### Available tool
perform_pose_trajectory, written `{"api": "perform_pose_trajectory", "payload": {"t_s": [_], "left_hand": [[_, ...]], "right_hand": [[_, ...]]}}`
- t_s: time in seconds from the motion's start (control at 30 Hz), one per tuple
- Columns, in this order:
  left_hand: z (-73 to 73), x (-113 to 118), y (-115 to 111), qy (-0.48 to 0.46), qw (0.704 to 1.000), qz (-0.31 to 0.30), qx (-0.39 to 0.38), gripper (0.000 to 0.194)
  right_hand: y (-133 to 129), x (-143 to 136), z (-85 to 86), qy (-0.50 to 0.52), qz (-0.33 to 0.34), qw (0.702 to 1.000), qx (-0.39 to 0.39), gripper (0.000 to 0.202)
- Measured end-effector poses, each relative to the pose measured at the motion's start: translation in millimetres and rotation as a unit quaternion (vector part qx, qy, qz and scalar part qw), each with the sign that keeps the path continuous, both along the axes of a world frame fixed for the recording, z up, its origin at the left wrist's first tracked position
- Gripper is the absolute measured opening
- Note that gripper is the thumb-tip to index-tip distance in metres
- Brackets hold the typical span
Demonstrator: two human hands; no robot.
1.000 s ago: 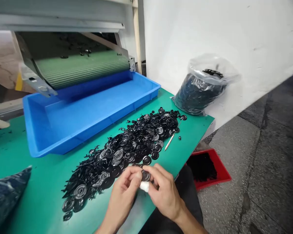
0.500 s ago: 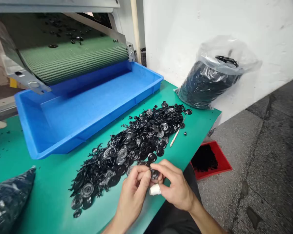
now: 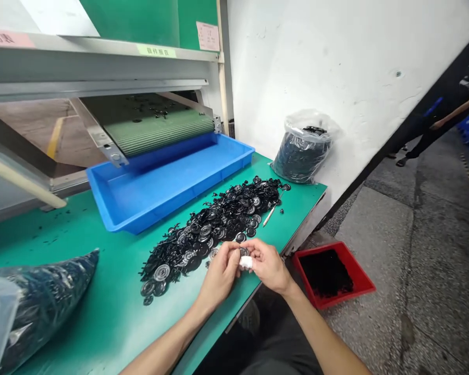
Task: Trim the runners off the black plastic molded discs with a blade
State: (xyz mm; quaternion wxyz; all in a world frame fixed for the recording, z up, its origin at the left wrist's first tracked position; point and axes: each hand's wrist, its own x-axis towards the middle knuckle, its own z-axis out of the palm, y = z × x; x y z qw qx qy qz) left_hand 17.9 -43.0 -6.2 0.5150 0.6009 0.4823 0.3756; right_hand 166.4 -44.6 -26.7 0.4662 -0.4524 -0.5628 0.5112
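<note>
Close together at the near edge of the pile, my left hand (image 3: pixel 223 268) and my right hand (image 3: pixel 266 264) both grip one small black round disc (image 3: pixel 243 252). Fingers cover much of it. White tape wraps my right thumb. Just beyond my hands, a long heap of black plastic parts (image 3: pixel 203 229), discs mixed with small branching pieces, lies on the green tabletop (image 3: pixel 113 323). A slim pale pen-like tool (image 3: pixel 269 216) rests at the heap's right end.
Behind the heap stands a blue tray (image 3: pixel 140 221) under a green conveyor belt (image 3: pixel 160 130) carrying scattered parts. Clear bags of black parts stand at the back right (image 3: pixel 300 156) and left (image 3: pixel 50 307). A red bin (image 3: pixel 359 276) sits low at the right. Someone's arm (image 3: pixel 453 112) shows far right.
The camera view has tilted up and drawn back, so more of the machine and floor shows. Both hands still hold the disc close together, with the taped thumb nearer the left fingers.
</note>
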Motion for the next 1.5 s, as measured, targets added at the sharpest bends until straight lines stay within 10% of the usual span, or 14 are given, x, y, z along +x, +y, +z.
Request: {"api": "perform_pose_trajectory", "payload": {"t_s": [0.57,0.67,0.77,1.07,1.27,1.5], "left_hand": [[1.1,-15,-16,-0.006,0.998,-0.021,-0.066,0.039],[2.3,-22,-22,-0.050,0.992,0.037,-0.107,0.040],[6.8,-33,-26,-0.141,0.971,0.103,-0.162,0.037],[12.8,-45,-17,-0.331,0.897,0.147,-0.255,0.022],[11.8,-44,-21,-0.270,0.926,0.101,-0.245,0.024],[8.0,-32,-27,-0.080,0.979,0.064,-0.175,0.043]], "right_hand": [[-12,-14,22.5,-0.117,0.037,0.992,0.036,0.027],[-4,-3,16.7,-0.201,-0.061,0.976,0.052,0.029],[5,6,11.8,-0.310,-0.144,0.932,0.117,0.032],[7,-18,13.3,-0.414,-0.103,0.890,0.159,0.035],[7,-17,10.4,-0.426,-0.110,0.881,0.171,0.029],[-13,-26,13.4,-0.286,-0.052,0.939,0.183,0.026]]}}
